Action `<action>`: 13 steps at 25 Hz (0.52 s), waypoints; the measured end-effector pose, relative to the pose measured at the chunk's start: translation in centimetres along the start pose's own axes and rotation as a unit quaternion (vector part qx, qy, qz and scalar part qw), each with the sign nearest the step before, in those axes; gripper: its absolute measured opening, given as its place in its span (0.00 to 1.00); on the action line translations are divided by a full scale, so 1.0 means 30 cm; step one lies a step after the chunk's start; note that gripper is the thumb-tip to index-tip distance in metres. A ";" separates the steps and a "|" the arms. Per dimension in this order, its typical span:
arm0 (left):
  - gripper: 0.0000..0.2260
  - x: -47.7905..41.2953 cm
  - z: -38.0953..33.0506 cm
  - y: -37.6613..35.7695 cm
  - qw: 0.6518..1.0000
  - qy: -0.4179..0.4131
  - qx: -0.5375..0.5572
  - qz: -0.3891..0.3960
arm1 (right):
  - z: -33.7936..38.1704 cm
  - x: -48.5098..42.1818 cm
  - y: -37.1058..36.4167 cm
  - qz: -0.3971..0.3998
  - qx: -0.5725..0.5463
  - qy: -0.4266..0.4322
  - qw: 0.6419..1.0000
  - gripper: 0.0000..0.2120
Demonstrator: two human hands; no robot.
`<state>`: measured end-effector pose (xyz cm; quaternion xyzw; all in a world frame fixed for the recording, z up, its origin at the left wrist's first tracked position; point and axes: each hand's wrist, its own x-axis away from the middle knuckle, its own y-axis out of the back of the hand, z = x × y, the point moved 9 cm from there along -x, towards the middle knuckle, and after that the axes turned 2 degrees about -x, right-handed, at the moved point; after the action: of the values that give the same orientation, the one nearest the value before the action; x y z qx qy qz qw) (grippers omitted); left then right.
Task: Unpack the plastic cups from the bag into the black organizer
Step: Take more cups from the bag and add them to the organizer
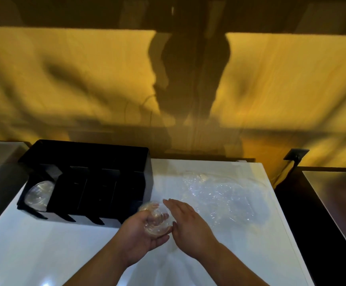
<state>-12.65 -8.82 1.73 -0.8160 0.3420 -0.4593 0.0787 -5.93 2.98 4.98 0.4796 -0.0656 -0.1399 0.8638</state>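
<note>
One black organizer (97,155) stands on the far left part of the one white table (44,254), its left end close to the table's left edge. It seems to have four slots, though the dark ones are hard to separate. The leftmost slot holds the stored cups (39,195), clear and lying on their side; the other slots look dark.

One crumpled clear bag (215,195) lies flat to the right of the organizer and reaches toward the table's right edge.

Two hands work just in front of the organizer's right end. The left hand (141,234), palm up, grasps the held cups (157,220) with its fingers curled under them; how many cups there are cannot be counted through the clear, blurred plastic. The right hand (188,226) is released, fingers straight, just beside these cups; whether it touches them is unclear.

Bare table stretches along the near edge on both sides of the forearms.
</note>
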 end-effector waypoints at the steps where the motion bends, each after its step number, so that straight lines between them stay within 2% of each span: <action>1: 0.21 0.022 -0.020 0.034 1.000 -0.005 0.004 0.009 | 0.057 0.001 -0.015 0.002 0.002 0.010 1.000 0.33; 4: 0.21 0.090 -0.082 0.150 0.999 -0.014 -0.008 0.028 | 0.249 -0.004 -0.093 0.019 0.011 0.042 0.999 0.37; 8: 0.16 0.168 -0.138 0.312 0.998 -0.022 -0.057 0.013 | 0.430 -0.021 -0.203 0.045 -0.021 0.029 0.998 0.40; 11: 0.07 0.230 -0.171 0.348 0.996 -0.043 -0.052 0.066 | 0.543 -0.058 -0.241 0.022 -0.058 0.011 0.998 0.34; 13: 0.10 0.248 -0.182 0.362 0.994 -0.047 -0.035 0.094 | 0.592 -0.090 -0.236 -0.019 -0.047 0.009 0.999 0.26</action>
<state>-19.77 -20.68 5.18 -0.8032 0.4288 -0.3988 0.1091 -14.15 -14.13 8.48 0.4411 -0.0423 -0.1549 0.8830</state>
